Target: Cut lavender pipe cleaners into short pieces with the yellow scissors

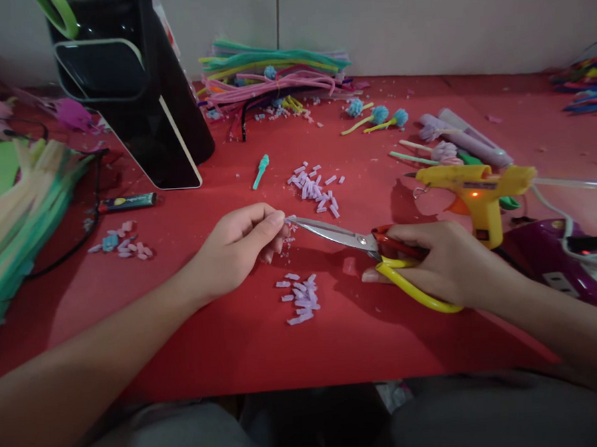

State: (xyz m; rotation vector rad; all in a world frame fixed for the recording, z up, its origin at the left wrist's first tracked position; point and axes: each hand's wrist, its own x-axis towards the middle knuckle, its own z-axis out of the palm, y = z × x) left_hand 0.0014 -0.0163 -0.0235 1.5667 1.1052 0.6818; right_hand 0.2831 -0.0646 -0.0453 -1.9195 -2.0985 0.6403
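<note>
My left hand [244, 243] pinches a small lilac pipe-cleaner piece [291, 218] between thumb and forefinger. At that piece are the tips of the scissors [342, 234], whose blades look nearly closed. My right hand [435, 256] grips the scissors by their red and yellow handles. Beyond the blades lies a pile of short lilac pieces [310, 186]. A second lilac pile [302, 298] sits nearer the table's front edge, with tiny clippings scattered between the two. A small teal stick [260, 172] with a twisted head rests to the left of the far pile.
A yellow glue gun [477, 191] with a lit orange light stands right, by a purple power strip [545, 257]. A black tumbler [146, 91] and phone [148, 138] stand back left. Pipe-cleaner bundles [275, 71] lie along the wall, near blue-headed stems [379, 116].
</note>
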